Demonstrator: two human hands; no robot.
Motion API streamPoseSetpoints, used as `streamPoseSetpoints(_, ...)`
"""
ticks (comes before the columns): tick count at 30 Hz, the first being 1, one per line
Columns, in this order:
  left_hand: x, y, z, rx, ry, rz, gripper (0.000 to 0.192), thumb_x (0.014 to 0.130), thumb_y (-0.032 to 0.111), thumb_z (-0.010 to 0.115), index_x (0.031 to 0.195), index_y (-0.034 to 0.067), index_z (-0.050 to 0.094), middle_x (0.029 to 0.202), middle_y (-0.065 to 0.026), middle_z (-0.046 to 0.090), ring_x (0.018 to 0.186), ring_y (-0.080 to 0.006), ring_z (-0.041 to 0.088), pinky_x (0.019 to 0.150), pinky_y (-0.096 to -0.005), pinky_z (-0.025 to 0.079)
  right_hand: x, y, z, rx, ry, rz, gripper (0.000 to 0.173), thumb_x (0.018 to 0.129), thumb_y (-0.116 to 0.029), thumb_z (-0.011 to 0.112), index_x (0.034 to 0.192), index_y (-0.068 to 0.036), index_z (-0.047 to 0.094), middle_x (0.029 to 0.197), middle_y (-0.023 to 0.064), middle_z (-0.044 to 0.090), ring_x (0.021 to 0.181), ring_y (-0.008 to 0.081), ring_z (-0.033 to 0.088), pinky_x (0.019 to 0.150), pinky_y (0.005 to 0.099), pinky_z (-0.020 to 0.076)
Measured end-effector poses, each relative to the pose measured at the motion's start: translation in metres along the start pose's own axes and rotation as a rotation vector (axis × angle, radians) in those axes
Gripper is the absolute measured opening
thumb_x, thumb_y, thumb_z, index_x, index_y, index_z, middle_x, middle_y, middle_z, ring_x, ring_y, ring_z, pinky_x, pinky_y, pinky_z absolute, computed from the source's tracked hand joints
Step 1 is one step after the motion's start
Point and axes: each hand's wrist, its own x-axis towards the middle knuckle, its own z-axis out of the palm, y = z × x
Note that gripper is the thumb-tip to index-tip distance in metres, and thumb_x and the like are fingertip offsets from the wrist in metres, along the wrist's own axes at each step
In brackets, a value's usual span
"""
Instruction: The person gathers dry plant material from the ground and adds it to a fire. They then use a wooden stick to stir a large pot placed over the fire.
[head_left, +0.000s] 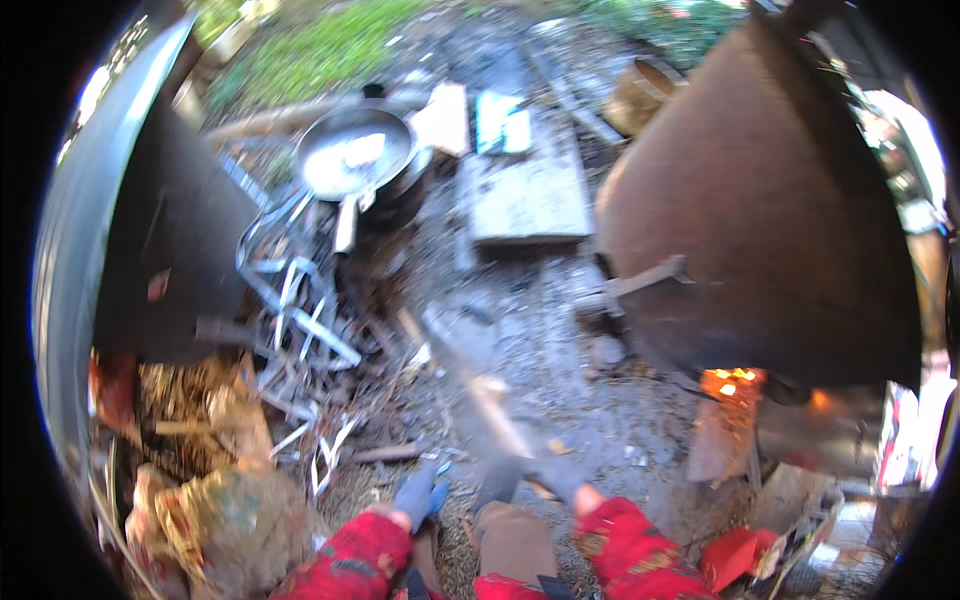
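Observation:
My right hand (556, 471), in a grey glove below a red sleeve, is at the near end of a blurred wooden stick (495, 416), which slants up and left over the ground. Blur hides whether its fingers close on the stick. At the lower middle is my left hand (420, 496), in a blue-grey glove; its grip cannot be made out. A tangle of metal strips (300, 300) lies up and left of my hands. Beyond it stands a metal pan (356, 154) with its handle towards me.
Fire (727, 382) glows at the right beneath a large rusty metal vessel (720, 202). A flat slab (529, 195) lies ahead. Scrap wood and stuffed sacks (232, 517) fill the lower left. A red object (739, 559) lies at the lower right. A round container (641, 97) stands farther back.

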Motion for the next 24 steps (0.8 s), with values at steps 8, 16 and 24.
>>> streamPoseSetpoints(8,-0.111,0.095,-0.107,-0.054,-0.353,-0.027,0.042,0.097,0.03,0.06,0.124,-0.002,0.056,0.095,-0.0083,0.067,0.083,-0.0136,0.065,0.074,-0.0323,0.055,-0.001,-0.133,0.007,0.528,-0.252,0.054,0.039,0.085,-0.04,0.068,0.095,-0.002,0.071,0.08,0.0171,0.07,0.072,0.0286,0.068,0.062,0.0419,0.0509)
streamPoseSetpoints(16,-0.151,0.174,-0.122,-0.239,-0.132,-0.098,0.032,0.098,0.028,0.057,0.117,0.003,0.06,0.093,-0.0099,0.068,0.077,-0.0143,0.066,0.069,-0.0296,0.052,-0.057,-0.112,0.035,-0.243,0.052,0.13,0.047,0.083,-0.04,0.063,0.108,-0.001,0.07,0.105,0.0254,0.069,0.1,0.0392,0.067,0.082,0.0453,0.0521)
streamPoseSetpoints(24,-0.186,0.182,-0.073,-0.431,-0.365,-0.252,0.035,0.099,0.031,0.059,0.12,0.005,0.057,0.096,-0.0087,0.068,0.075,-0.0159,0.069,0.065,-0.0285,0.054,-0.083,-0.017,0.044,-0.062,-0.014,0.418,0.052,0.086,-0.049,0.061,0.104,-0.002,0.072,0.089,0.0182,0.073,0.077,0.0306,0.07,0.072,0.0439,0.0535)
